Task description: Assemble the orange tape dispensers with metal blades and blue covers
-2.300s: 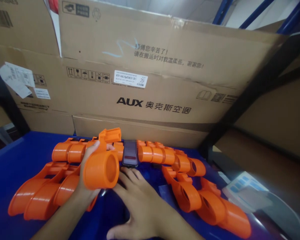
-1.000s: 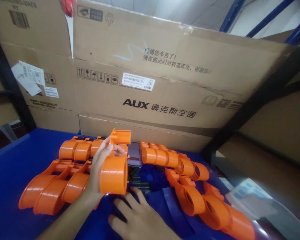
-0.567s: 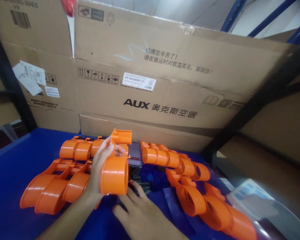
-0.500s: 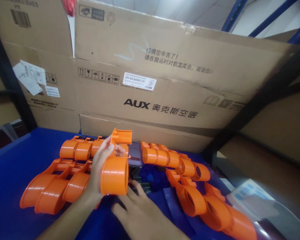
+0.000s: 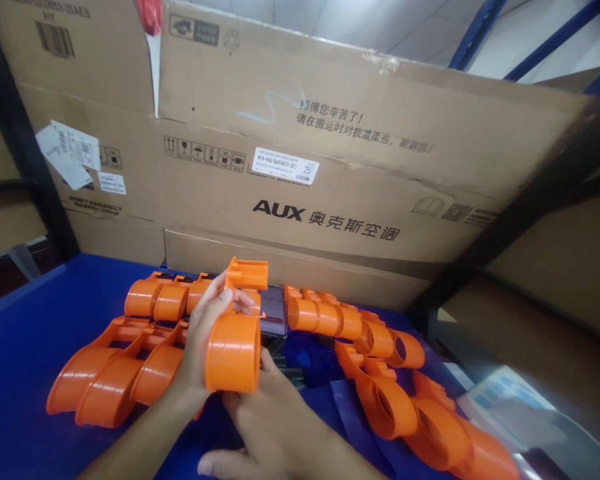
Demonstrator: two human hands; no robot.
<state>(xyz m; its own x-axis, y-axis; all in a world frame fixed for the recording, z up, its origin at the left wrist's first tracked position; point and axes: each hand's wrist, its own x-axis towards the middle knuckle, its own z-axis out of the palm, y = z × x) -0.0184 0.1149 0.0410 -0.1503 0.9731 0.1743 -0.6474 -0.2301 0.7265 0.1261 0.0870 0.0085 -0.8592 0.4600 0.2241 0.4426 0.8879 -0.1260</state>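
My left hand (image 5: 211, 327) is closed around an orange plastic tape dispenser (image 5: 233, 353). Its wide ring hangs at the bottom and its ribbed end points up and to the right. My right hand (image 5: 280, 427) is just below and right of that ring, with the thumb stretched out to the left. The ring hides part of the other fingers, and I see nothing held there. Left of my hands, similar orange dispensers (image 5: 107, 387) lie in two rows. Beyond the right hand, several more orange dispensers (image 5: 387, 403) are lined up.
The surface is a blue table (image 5: 15, 333). A dark flat device (image 5: 274, 310) and a crumpled blue bag (image 5: 307, 353) lie between the rows. Cardboard panels (image 5: 230, 213) stand behind, with a dark frame post (image 5: 480, 260) at right. Clear plastic-covered packaging (image 5: 520, 407) lies on the right.
My right hand has drawn back toward me, and its thumb now reaches lower left. My left hand keeps the tape dispenser. The whole view has shifted slightly.
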